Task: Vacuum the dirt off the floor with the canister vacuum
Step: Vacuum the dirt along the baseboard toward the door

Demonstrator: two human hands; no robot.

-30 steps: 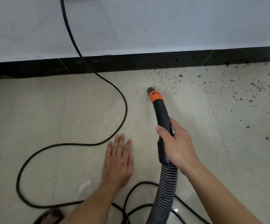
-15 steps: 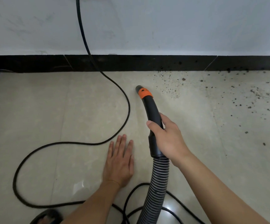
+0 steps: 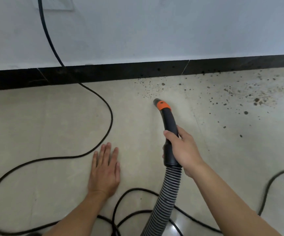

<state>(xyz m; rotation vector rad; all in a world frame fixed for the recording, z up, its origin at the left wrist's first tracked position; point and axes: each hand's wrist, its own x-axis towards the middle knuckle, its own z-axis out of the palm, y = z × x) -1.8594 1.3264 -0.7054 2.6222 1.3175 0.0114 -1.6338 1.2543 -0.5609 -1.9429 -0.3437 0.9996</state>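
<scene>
My right hand [image 3: 182, 149] grips the black vacuum handle [image 3: 169, 123], whose orange-collared nozzle tip [image 3: 160, 103] sits on the beige tiled floor [image 3: 61, 120]. A grey ribbed hose [image 3: 165, 203] runs from the handle down to the bottom edge. Dark dirt specks [image 3: 239, 97] lie scattered to the right of the nozzle and along the black skirting [image 3: 120, 72]. A thinner patch of specks [image 3: 148, 87] sits just beyond the nozzle tip. My left hand [image 3: 104, 171] rests flat on the floor, fingers straight, left of the handle. The canister itself is out of view.
A black power cord [image 3: 110, 116] drops from a wall socket [image 3: 56, 4] and loops over the floor left of my left hand. More cord loops [image 3: 131, 191] lie near the hose, and another stretch [image 3: 273, 179] curves at the right edge. A white wall [image 3: 154, 31] stands behind.
My right hand has swung the nozzle rightwards, back towards the dirt after a brief shift left. The view has tilted up, showing the socket. My left hand stays flat on the floor.
</scene>
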